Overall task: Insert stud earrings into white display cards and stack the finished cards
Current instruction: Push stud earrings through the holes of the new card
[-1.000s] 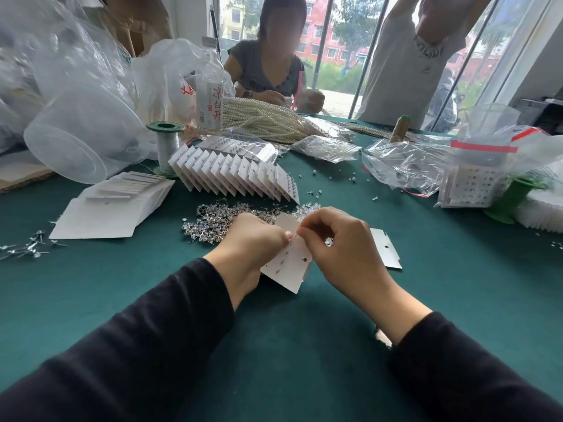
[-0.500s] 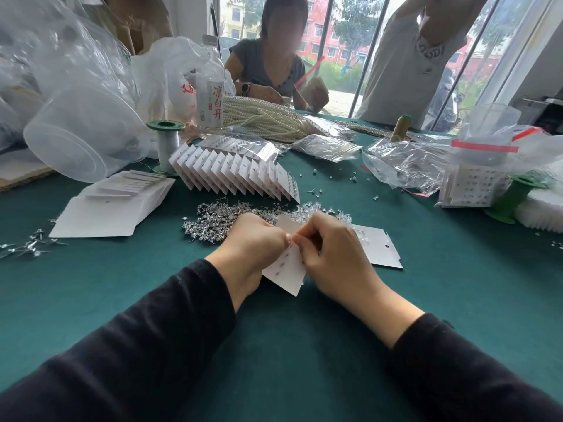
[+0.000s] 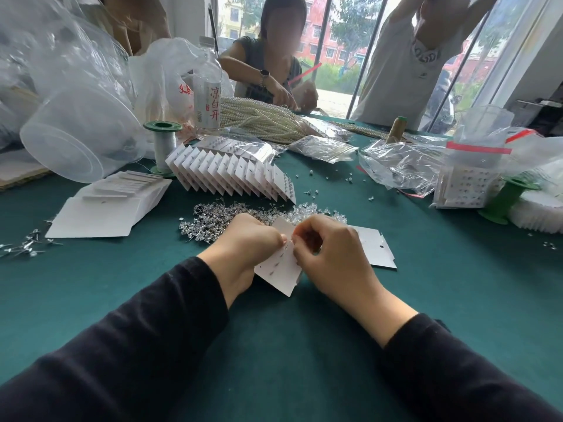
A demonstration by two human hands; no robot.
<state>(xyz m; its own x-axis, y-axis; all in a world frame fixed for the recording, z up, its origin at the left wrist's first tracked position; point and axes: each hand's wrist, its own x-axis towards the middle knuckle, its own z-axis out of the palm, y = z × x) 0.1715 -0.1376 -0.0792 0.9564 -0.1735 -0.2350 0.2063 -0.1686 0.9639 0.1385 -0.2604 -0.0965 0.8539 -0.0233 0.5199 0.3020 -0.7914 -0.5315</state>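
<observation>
Over the green table [image 3: 274, 345], the left hand [image 3: 243, 251] pinches a white display card [image 3: 278, 269] held tilted, while the right hand [image 3: 329, 254] curls its fingertips against the card's upper edge. Just beyond lie loose stud earrings [image 3: 213, 217], then a fanned row of finished cards [image 3: 231, 172].

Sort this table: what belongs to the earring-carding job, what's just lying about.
Job: white display card, pinched by left hand and right hand; pile of silver stud earrings; fanned row of filled white cards; stack of blank white cards.
Lying about: clear plastic water bottle; cream pearl bead strands; green-capped thread spool; clear plastic tub.
</observation>
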